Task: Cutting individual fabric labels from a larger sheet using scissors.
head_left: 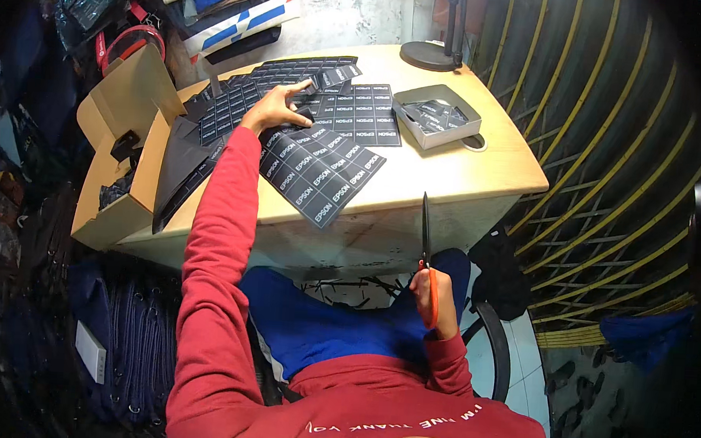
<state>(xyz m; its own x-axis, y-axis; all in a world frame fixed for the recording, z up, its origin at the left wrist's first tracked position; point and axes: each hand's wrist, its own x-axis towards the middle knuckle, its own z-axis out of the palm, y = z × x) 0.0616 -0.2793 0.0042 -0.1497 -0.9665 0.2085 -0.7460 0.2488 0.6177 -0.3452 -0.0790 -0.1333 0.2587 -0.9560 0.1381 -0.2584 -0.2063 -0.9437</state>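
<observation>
Above, the left hand (pixel 277 108) presses black label sheets (pixel 321 170) on the worktop (pixel 464 173). Right hand (pixel 429 298) grips upright scissors (pixel 427 231); the overhanging sheet may slip off.

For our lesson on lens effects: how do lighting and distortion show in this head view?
Head view: the pale wooden table is brightly lit, the surroundings fall dark; fisheye bends the yellow curved bars; the orange-handled scissors in the right hand and the black printed label sheets under the left hand look sharp.
</observation>
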